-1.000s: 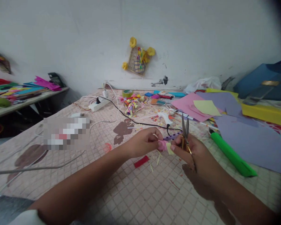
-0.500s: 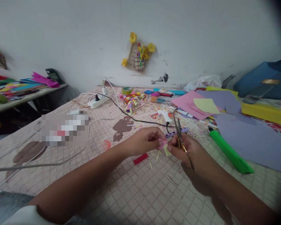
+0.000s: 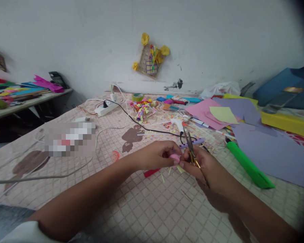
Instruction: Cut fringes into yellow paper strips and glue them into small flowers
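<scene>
My left hand [image 3: 158, 156] pinches a small pink paper piece [image 3: 175, 157] between thumb and fingers. Close against it, my right hand [image 3: 200, 162] keeps a pair of scissors [image 3: 190, 145] with gold handles in its grip, the blades pointing up and away. The right fingertips meet the pink piece as well. A purple paper roll [image 3: 192, 143] with dark spots lies just behind the hands. Below them on the cloth are a red paper strip [image 3: 151, 172] and thin pale yellow scraps [image 3: 162, 177].
A white glue gun [image 3: 176, 125] with a black cord lies behind the hands. Farther back are a power strip [image 3: 106, 109], green tape [image 3: 137, 97] and a pile of paper cuttings [image 3: 142, 111]. At right lie a green cutter [image 3: 250, 165] and purple sheets [image 3: 276, 152].
My hands have drawn together, and the right fingertips now touch the pink paper. The pink piece looks more rolled or folded. The scissors have tilted slightly to the left.
</scene>
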### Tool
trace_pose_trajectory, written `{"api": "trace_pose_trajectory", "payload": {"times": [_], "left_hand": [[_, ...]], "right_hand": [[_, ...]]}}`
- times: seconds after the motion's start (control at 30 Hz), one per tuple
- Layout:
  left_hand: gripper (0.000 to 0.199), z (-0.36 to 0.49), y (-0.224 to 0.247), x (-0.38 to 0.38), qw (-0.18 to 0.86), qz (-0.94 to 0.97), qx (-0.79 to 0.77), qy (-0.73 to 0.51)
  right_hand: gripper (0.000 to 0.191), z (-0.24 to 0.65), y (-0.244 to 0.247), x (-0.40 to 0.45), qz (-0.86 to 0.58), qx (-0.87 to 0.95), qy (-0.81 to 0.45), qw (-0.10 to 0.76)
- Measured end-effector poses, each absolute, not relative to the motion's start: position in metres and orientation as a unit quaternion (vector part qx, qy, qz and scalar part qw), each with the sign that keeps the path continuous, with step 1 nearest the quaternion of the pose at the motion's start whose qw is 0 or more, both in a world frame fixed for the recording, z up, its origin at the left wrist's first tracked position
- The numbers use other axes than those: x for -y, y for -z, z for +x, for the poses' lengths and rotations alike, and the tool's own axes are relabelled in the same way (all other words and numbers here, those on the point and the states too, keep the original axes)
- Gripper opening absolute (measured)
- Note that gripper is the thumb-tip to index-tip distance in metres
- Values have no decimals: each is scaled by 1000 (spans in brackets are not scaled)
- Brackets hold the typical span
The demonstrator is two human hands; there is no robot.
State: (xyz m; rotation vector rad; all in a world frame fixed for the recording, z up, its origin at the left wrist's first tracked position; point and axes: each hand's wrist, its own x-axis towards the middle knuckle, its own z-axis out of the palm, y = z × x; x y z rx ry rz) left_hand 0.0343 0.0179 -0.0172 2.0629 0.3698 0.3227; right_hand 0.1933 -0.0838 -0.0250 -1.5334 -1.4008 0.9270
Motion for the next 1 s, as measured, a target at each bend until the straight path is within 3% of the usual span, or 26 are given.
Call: {"api": "trace_pose_trajectory", "payload": {"times": [0.6,1.0], "left_hand": [[33,34,21,-19,453,862,-153,-170],[43,34,17,-15,479,848,-161,-158]], "right_hand": [[13,190,27,87,-588,522,-435,439],[11,187,26,87,-606,527,-398,443]]}}
